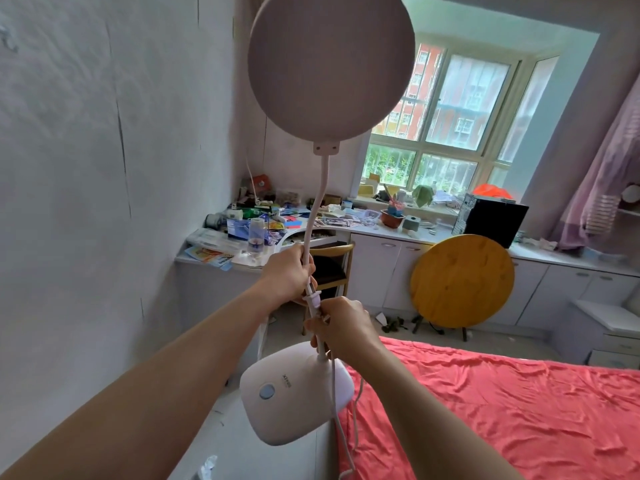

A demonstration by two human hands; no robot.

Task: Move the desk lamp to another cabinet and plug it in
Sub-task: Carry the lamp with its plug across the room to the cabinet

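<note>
Bedroom with a red-sheeted bed (502, 410) at lower right: a person carries a white desk lamp (298, 393) mid-frame, clear of any surface. Right hand (341, 325) grips the neck just above the base, the plug (313, 301) against it; left hand (289, 275) clasps the neck higher up. Beyond, a cluttered desk (221, 252) and window (450, 119).
</note>
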